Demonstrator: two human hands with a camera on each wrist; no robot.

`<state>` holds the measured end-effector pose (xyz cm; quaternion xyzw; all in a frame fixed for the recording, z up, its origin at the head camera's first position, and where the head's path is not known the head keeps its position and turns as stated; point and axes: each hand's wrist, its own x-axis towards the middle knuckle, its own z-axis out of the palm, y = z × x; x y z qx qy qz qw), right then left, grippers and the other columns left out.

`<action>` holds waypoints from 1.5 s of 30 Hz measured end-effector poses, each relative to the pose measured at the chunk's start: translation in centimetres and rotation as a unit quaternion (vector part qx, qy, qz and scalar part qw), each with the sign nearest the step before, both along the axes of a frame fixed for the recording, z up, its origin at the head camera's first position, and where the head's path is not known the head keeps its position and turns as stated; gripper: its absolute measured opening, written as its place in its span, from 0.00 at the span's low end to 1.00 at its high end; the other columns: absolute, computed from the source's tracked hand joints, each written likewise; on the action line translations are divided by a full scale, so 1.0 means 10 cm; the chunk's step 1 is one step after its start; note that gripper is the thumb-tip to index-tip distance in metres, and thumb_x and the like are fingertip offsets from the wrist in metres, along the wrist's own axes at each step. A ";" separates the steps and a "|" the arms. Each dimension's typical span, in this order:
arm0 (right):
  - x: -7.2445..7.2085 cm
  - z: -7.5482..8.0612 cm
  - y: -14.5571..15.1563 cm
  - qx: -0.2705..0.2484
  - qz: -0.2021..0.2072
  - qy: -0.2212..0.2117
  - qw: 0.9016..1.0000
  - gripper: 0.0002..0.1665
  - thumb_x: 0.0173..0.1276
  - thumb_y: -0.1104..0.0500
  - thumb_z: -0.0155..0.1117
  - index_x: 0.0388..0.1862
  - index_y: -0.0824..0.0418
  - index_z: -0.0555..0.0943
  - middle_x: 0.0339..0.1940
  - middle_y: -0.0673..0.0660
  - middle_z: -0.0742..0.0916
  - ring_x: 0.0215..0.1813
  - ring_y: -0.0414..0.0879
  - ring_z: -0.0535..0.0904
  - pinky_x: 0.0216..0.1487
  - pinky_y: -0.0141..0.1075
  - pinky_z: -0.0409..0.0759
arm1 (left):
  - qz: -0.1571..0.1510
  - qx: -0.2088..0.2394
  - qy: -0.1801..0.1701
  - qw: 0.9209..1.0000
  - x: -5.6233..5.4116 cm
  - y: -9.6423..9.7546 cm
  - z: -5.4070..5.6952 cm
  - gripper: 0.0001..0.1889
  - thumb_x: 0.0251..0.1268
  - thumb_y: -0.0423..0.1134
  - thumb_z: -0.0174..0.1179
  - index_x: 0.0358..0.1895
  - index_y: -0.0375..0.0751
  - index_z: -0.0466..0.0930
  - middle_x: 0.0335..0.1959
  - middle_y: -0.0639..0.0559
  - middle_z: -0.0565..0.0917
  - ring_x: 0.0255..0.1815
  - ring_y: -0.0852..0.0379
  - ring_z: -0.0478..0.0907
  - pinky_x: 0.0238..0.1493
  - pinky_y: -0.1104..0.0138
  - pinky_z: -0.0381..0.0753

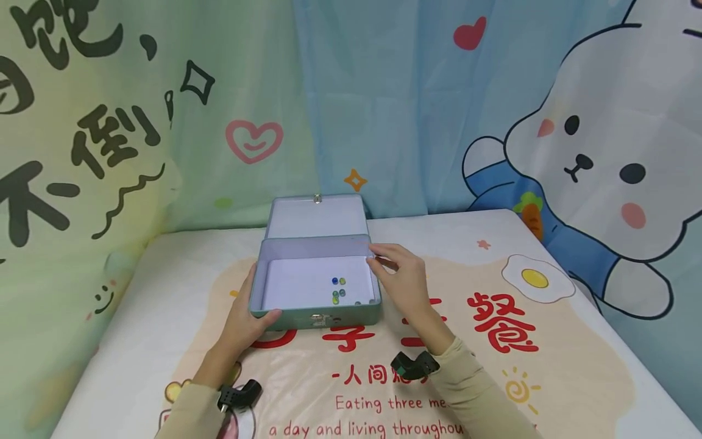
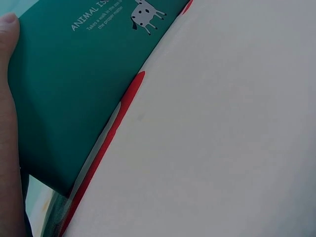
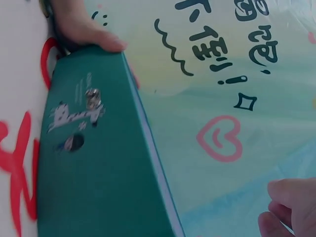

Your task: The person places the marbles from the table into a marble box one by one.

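A green metal tin box (image 1: 345, 317) lies with its lid (image 1: 318, 217) raised behind it. Several small green, yellow and blue glass marbles (image 1: 336, 292) sit on its pale floor, toward the front right. My left hand (image 1: 241, 320) grips the box's front left corner, thumb on the front face and fingers along the left side. The right hand (image 1: 403, 277) is at the right rim with bent fingers, thumb and index fingertips close together over the wall. I cannot tell whether something small is between them. Bent fingertips (image 3: 281, 197) of this hand show at lower right in the right wrist view.
A printed cloth (image 1: 471, 390) with red lettering covers the table. A patterned curtain (image 1: 373, 110) hangs right behind the lid. A small clasp (image 1: 320, 319) is on the box's front, and another catch (image 1: 317, 198) tops the lid. Each wrist wears a black camera (image 1: 415, 366).
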<state>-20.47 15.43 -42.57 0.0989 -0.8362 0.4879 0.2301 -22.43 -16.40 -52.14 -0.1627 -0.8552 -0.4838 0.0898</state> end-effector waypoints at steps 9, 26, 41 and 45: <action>0.17 -0.16 0.42 0.025 -0.043 0.006 0.999 0.18 0.59 0.61 0.69 0.50 0.61 0.84 0.49 0.55 0.87 0.48 0.48 0.85 0.47 0.33 0.80 | -0.001 -0.001 -0.001 1.000 -0.03 0.01 0.03 0.56 0.48 0.45 0.68 0.76 0.62 0.36 0.75 0.43 0.54 0.68 0.39 0.61 0.61 0.37 0.62; 0.43 -0.66 0.64 0.118 -0.042 -0.108 0.986 0.16 0.55 0.63 0.72 0.45 0.63 0.85 0.43 0.57 0.88 0.44 0.49 0.86 0.43 0.38 0.82 | 0.005 -0.009 -0.001 1.000 -0.03 -0.04 0.03 0.56 0.47 0.46 0.68 0.77 0.58 0.37 0.75 0.41 0.54 0.67 0.39 0.61 0.61 0.37 0.62; 0.46 -0.82 0.66 0.154 -0.060 -0.134 0.977 0.16 0.54 0.60 0.74 0.43 0.61 0.86 0.41 0.55 0.87 0.41 0.45 0.85 0.43 0.38 0.83 | 0.003 -0.002 -0.008 1.000 0.01 -0.01 0.02 0.56 0.48 0.45 0.67 0.77 0.60 0.36 0.75 0.42 0.53 0.68 0.38 0.60 0.61 0.37 0.62; 0.47 -0.84 0.66 0.161 -0.063 -0.137 0.975 0.14 0.54 0.59 0.74 0.41 0.62 0.87 0.40 0.55 0.88 0.40 0.45 0.85 0.43 0.38 0.83 | 0.003 -0.001 -0.013 1.000 0.02 0.00 0.02 0.56 0.48 0.45 0.67 0.77 0.61 0.36 0.76 0.43 0.53 0.68 0.39 0.60 0.62 0.37 0.61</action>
